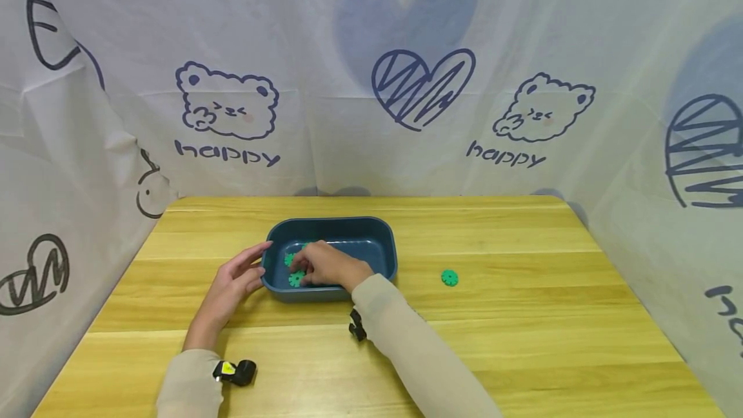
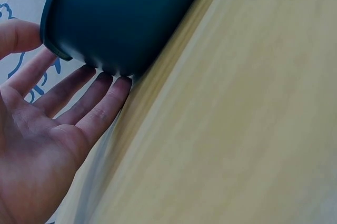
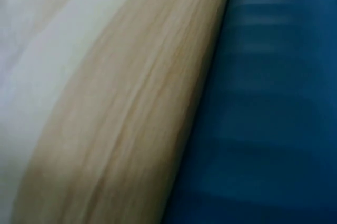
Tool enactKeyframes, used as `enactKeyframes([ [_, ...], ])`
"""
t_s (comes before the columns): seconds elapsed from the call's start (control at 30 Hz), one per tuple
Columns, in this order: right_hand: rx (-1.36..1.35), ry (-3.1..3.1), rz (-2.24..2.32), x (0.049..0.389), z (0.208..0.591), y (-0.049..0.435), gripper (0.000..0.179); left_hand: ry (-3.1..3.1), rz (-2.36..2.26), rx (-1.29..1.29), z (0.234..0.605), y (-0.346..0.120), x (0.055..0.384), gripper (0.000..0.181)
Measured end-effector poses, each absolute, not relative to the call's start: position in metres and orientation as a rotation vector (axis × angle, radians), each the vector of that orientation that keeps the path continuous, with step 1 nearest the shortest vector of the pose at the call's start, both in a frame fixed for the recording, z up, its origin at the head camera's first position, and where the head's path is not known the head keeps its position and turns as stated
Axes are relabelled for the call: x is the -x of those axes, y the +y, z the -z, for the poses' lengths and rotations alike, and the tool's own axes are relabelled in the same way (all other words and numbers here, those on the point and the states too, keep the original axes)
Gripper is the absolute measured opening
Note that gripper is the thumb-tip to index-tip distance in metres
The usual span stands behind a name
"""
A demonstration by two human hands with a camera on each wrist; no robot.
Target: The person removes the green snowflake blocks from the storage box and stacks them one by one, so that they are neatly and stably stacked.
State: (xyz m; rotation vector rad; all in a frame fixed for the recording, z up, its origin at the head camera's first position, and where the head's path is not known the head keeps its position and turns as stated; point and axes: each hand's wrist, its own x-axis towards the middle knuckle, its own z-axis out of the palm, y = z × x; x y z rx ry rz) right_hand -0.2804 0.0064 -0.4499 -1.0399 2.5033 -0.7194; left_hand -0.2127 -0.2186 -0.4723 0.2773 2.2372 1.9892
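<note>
A dark blue rectangular bin [image 1: 371, 251] stands on the table with several green notched plastic discs [image 1: 296, 279] on its floor. My left hand [image 1: 231, 284] is at the bin's left end. In the left wrist view its straight fingers [image 2: 102, 105] touch the outer wall, and the thumb lies at the rim. My right hand [image 1: 327, 264] reaches over the front rim into the bin, fingers bent down among the discs. I cannot tell whether it pinches one. Only the bin's outer wall [image 3: 263, 119] and the table show in the right wrist view.
One more green disc [image 1: 449, 277] lies on the wooden table [image 1: 522, 340], to the right of the bin. A white cloth [image 1: 325, 115] with bear and heart drawings hangs behind the table and along both sides.
</note>
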Motion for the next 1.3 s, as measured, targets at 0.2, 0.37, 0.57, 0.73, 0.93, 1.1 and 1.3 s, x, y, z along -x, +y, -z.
enactKeyframes([
  [0.2, 1.066, 2.484, 0.787, 0.2796, 0.45, 0.0077, 0.027, 2.245, -1.982, -0.275, 0.473, -0.2193, 0.2121, 0.051],
  [0.37, 1.07, 2.477, 0.81, 0.2791, 0.4497, 0.0085, 0.029, 2.253, -1.973, -0.283, 0.4731, -0.2195, 0.211, 0.051],
  [0.57, 1.082, 2.488, 0.776, 0.2793, 0.4497, 0.0094, 0.033, 2.264, -1.967, -0.28, 0.4735, -0.2193, 0.2106, 0.051],
  [0.73, 1.066, 2.485, 0.775, 0.2784, 0.4495, 0.0099, 0.033, 2.27, -1.962, -0.277, 0.474, -0.2192, 0.2111, 0.051],
  [0.93, 1.053, 2.49, 0.776, 0.2778, 0.4492, 0.0088, 0.032, 2.275, -1.959, -0.28, 0.4748, -0.2192, 0.2116, 0.051],
  [1.1, 1.077, 2.501, 0.758, 0.2789, 0.4491, 0.0071, 0.029, 2.261, -1.967, -0.282, 0.4747, -0.2193, 0.2117, 0.051],
  [1.3, 1.106, 2.547, 0.826, 0.2801, 0.4427, 0.0154, 0.03, 2.26, -1.967, -0.279, 0.4733, -0.219, 0.2119, 0.052],
])
